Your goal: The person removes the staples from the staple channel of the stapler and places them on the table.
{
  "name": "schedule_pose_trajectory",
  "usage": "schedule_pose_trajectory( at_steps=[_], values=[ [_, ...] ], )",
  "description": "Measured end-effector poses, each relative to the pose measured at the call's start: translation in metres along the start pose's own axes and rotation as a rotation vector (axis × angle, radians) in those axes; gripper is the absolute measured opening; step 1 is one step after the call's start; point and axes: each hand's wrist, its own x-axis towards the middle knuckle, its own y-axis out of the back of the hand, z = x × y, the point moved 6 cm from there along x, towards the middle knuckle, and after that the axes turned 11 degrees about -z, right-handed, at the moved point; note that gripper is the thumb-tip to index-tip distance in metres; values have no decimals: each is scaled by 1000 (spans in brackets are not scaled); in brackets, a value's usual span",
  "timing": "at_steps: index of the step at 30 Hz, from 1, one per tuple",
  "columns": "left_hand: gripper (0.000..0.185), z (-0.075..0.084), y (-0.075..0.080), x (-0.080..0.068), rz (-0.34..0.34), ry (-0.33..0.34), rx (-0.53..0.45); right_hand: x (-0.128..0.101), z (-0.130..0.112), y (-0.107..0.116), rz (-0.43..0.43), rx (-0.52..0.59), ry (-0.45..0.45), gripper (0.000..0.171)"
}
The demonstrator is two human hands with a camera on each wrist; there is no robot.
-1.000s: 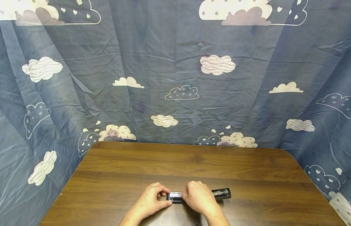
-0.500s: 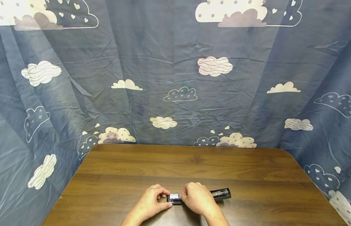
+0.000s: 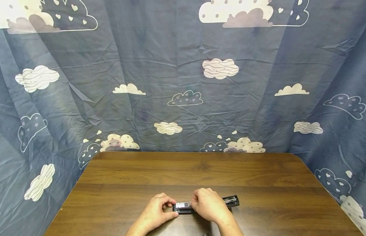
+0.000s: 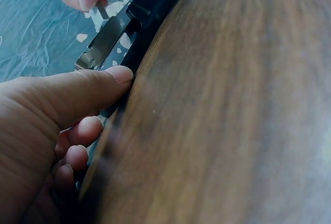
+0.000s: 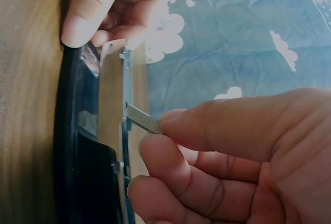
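A black stapler (image 3: 183, 211) lies opened out lengthwise on the table, its metal magazine (image 4: 103, 40) raised over the base. My left hand (image 3: 155, 209) holds the base's left end between thumb and fingers; in the left wrist view the thumb (image 4: 83, 88) presses on the black edge. With thumb and index finger, my right hand (image 3: 210, 204) pinches a short strip of staples (image 5: 145, 120). One end of the strip meets the magazine rail, and the strip stands at a slant to it. Right of that hand shows the hollow inside of the stapler's top cover (image 3: 231, 200).
The brown wooden table (image 3: 126, 173) reaches back to a blue curtain (image 3: 159, 46) printed with clouds, which also hangs along both sides. A small dark thing (image 3: 206, 234) shows at the bottom edge of the head view.
The right hand has shifted slightly right along the stapler, and more of the magazine's dark channel shows beside its fingertips. The left hand keeps its hold. The head view has tilted a little.
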Motion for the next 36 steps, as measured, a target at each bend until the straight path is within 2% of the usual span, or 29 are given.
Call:
schedule_pose_trajectory(
  at_steps=[6,11,16,23,29,36],
  values=[
    [29,0,0,0,11,-10,5,-2,-1,4,-25,49,42,23],
    [28,1,0,-1,29,-31,23,-5,-7,-1,-134,131,113,21],
    [28,0,0,-2,31,-38,29,-8,-14,-10,-225,180,122,23],
    [26,-2,-1,-1,17,-24,24,-9,-22,-23,-276,127,92,27],
    [26,-2,-1,-1,18,-28,24,-9,-28,-31,-298,28,115,29],
    [26,-1,-1,-1,20,-35,21,-9,-33,-39,-306,-34,140,26]
  ],
)
